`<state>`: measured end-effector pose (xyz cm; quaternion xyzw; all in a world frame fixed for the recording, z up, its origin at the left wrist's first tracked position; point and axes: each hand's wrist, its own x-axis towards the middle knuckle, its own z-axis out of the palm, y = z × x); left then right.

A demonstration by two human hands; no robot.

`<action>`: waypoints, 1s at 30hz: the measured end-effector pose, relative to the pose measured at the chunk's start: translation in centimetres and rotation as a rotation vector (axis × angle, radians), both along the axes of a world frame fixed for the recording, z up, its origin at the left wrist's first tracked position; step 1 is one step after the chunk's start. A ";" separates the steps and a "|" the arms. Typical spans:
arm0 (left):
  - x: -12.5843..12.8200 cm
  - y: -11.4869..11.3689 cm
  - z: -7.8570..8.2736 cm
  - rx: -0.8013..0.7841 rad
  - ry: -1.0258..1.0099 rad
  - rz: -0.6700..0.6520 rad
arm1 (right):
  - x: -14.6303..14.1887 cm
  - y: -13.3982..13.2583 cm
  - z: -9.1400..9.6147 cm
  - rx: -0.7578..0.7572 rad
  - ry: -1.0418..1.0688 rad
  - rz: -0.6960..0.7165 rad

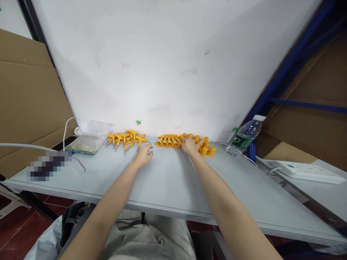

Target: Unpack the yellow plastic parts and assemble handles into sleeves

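Left hand half-curled, seemingly empty; right hand at cones, grip unclear; best work lightly, row undisturbed.

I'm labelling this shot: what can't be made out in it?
In the head view:
What, if anything, the right hand grips: hidden by the hand itself.
Dark object at left: blurred by pixelation.
White cable, one end: cut off by the left edge.
Bottle label: print too small.

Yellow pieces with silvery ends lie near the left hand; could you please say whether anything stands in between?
Nothing visible does: the left hand is close beside the yellow pieces, at their near right edge.
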<state>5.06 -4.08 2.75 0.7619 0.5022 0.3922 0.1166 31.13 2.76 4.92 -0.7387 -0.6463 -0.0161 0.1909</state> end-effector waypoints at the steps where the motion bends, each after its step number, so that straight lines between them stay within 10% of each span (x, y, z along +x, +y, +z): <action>1: 0.0 0.0 0.1 -0.001 0.006 -0.002 | 0.2 0.1 0.0 -0.002 -0.028 -0.004; 16: 0.3 -0.5 0.6 -0.043 0.060 -0.014 | -0.5 -0.5 1.7 -0.205 -0.078 0.081; 21: -0.9 -0.5 3.1 -0.085 0.028 0.247 | -3.2 -2.4 0.6 -0.115 0.117 0.316; 30: -20.4 -3.0 10.1 -0.482 0.449 0.831 | -6.7 -5.8 -1.5 -0.044 0.472 0.562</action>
